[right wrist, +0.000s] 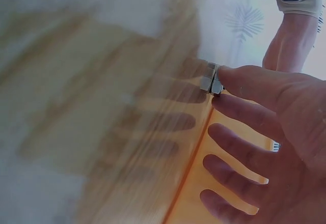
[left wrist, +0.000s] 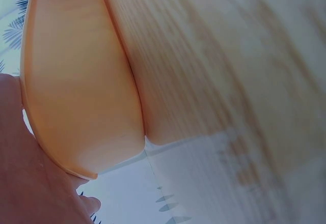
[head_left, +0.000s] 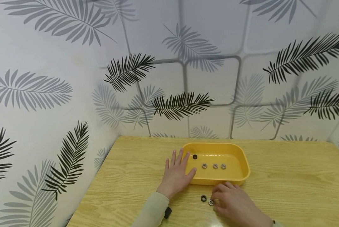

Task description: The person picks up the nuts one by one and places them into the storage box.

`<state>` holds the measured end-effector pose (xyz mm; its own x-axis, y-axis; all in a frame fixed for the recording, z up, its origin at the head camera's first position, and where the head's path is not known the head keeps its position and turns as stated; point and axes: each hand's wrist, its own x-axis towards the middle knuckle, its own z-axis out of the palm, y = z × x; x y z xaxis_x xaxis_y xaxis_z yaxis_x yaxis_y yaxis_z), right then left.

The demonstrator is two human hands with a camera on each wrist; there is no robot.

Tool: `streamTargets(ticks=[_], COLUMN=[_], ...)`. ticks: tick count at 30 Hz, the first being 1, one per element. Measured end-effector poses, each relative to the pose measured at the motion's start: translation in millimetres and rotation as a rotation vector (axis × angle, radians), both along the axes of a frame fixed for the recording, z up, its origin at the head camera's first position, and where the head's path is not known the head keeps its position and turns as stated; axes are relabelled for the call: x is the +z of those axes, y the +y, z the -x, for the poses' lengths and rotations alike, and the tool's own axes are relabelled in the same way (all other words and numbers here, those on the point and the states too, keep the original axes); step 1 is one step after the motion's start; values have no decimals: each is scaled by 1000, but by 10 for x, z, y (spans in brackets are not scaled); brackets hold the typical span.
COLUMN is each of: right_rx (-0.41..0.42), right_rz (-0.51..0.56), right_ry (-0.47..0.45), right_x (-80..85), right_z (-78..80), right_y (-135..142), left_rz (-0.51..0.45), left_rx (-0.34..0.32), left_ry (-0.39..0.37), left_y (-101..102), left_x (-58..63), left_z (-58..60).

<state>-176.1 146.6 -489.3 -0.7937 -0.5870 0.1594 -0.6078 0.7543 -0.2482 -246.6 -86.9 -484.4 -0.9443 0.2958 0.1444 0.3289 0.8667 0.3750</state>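
A yellow tray (head_left: 244,170) stands on the wooden table; inside lie one dark nut (head_left: 195,156) and three silver nuts (head_left: 215,166). My left hand (head_left: 176,176) rests against the tray's left end with straight, spread fingers, its thumb at the front left corner. In front of the tray, my right hand (head_left: 233,201) has thumb and index finger on either side of a silver nut (head_left: 211,202), seeming to pinch it. Its other fingers are spread, as the right wrist view shows. A dark nut (head_left: 203,198) lies just left of that silver nut.
The light wooden table (head_left: 294,170) meets a wall with a leaf pattern (head_left: 183,105) behind the tray. Another such wall rises along the left side. The tray's front wall (left wrist: 81,81) stands between the right hand and the nuts inside.
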Motion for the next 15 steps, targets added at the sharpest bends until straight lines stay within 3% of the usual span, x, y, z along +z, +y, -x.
streamTargets(ticks=[15], right_rx=[29], right_rz=[-6], right_ry=[12], right_x=[-19], right_z=[32], right_y=[-75], left_rz=[10], left_rx=[0], left_ry=[8], left_y=[-2], left_x=[-11], left_z=[7])
